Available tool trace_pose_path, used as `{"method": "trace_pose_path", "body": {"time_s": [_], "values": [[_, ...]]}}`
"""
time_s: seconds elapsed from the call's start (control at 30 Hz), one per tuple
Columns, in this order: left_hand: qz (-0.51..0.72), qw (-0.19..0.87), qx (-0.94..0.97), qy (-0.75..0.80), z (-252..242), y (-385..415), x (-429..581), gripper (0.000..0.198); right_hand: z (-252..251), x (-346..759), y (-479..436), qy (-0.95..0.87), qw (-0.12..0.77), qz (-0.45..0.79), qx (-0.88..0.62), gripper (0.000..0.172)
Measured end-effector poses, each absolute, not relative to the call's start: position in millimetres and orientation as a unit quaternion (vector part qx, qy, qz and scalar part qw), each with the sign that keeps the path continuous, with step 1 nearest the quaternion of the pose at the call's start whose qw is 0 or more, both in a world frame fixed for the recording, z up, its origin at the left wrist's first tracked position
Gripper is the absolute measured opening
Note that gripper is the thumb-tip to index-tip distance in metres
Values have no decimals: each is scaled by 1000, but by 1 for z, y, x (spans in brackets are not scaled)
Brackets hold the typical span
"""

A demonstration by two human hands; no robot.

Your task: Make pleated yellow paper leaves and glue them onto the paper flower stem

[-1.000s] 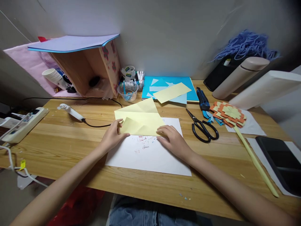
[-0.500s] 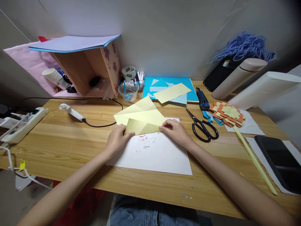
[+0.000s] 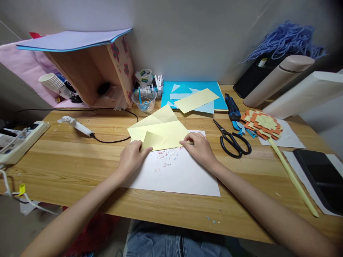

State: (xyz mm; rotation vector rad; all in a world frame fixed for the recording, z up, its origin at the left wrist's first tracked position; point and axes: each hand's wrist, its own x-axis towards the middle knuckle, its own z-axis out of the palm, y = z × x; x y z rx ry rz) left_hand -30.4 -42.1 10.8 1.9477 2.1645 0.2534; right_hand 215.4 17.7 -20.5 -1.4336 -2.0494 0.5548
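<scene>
A creased sheet of yellow paper lies over the top of a white sheet marked with red and blue specks. Its near edge is turned up, with a flap standing at the left. My left hand pinches that flap at the near left corner, thumb in front. At the right end of the same edge, my right hand grips the yellow paper between thumb and bent fingers. Black-handled scissors lie to the right of my right hand.
A paper flower on a yellow stem, a box cutter and a phone lie to the right. Behind are a blue folder with paper pieces, a plastic cup and an open box. A power strip stands left.
The turned-up edge of the yellow paper lies lower toward the right, where my right hand has pressed slightly outward. My left hand keeps its pinch. The camera view has shifted a little.
</scene>
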Motion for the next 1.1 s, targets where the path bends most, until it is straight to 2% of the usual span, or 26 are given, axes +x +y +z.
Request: {"method": "trace_pose_path", "body": {"time_s": [0.17,0.3,0.4,0.47,0.63,0.93,1.1], "values": [[93,118,645,750,11,-44,-30,30,-21,215,17,-764,285,204,-541,16],[150,95,662,728,7,-43,-30,42,-21,216,17,-763,287,206,-541,14],[190,55,732,652,3,-40,-28,46,-21,216,17,-769,285,203,-535,12],[176,62,799,572,2,-37,-26,45,-21,216,17,-772,282,201,-534,11],[89,163,880,438,-1,-35,-17,48,-19,217,17,-782,273,207,-521,8],[68,194,876,436,3,-41,-12,60,-19,219,16,-795,244,184,-525,3],[58,170,867,466,5,-51,-16,54,-18,228,13,-803,223,167,-527,9]]}}
